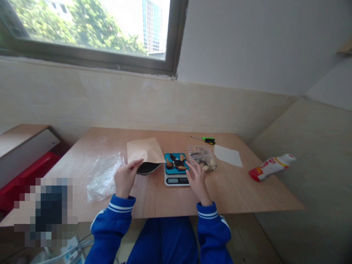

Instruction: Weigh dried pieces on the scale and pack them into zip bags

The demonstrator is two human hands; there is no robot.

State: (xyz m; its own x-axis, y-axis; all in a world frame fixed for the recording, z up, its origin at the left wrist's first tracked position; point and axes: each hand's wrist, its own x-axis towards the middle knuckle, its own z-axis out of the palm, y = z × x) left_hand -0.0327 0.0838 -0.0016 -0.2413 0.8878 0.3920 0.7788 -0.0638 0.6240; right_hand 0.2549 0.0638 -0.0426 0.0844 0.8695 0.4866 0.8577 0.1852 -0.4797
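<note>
My left hand (127, 176) is closed on the edge of a brown paper bag (145, 148), whose dark-lined mouth gapes towards me. My right hand (198, 180) has its fingers apart at the right edge of a small kitchen scale (168, 182) with a blue pan (169, 171). Several dried brown and black pieces (180, 163) lie on that pan. I cannot read the scale's display. Partly behind my right hand lies a clear zip bag (211, 167) containing pale and dark pieces.
Clear plastic bags (103, 179) lie left on the wooden table (154, 205). White paper (228, 156) and screwdrivers (209, 140) are at the back right. A red-and-white bottle (271, 168) lies tilted near the right edge. A blurred-out patch (51, 205) covers the left front.
</note>
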